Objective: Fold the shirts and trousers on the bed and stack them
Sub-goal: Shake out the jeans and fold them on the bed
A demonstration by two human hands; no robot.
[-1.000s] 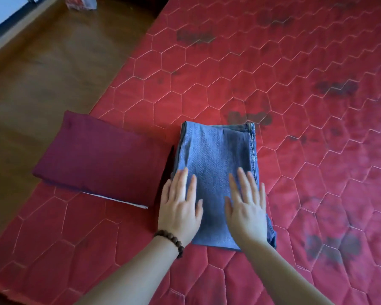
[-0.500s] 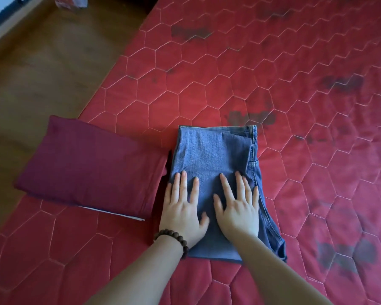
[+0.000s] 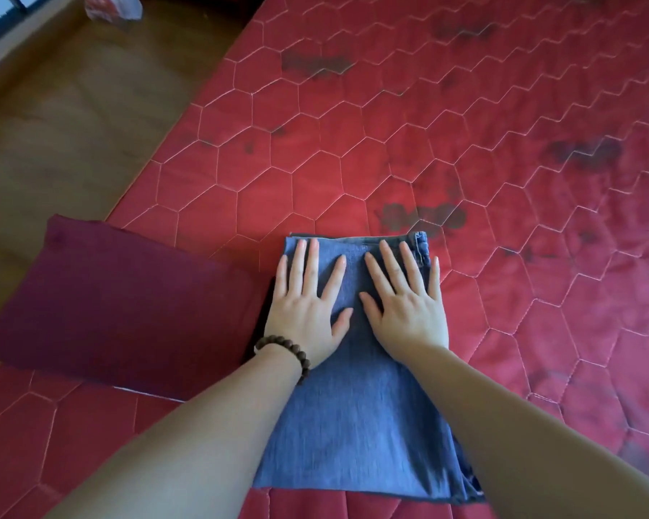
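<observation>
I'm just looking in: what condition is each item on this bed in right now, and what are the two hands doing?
Blue jeans: folded into a rectangle, lying flat on the bed.
Maroon garment: folded, lying beside the jeans on their left.
Left hand: open, fingers spread, pressing flat on the jeans.
Right hand: open, fingers spread, pressing flat on the jeans.
Red quilted bed: bare, with dark stains.

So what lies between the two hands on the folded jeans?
In the head view, only a narrow strip of bare denim of the folded jeans lies between the left hand and right hand; both press flat, thumbs close but apart.
</observation>
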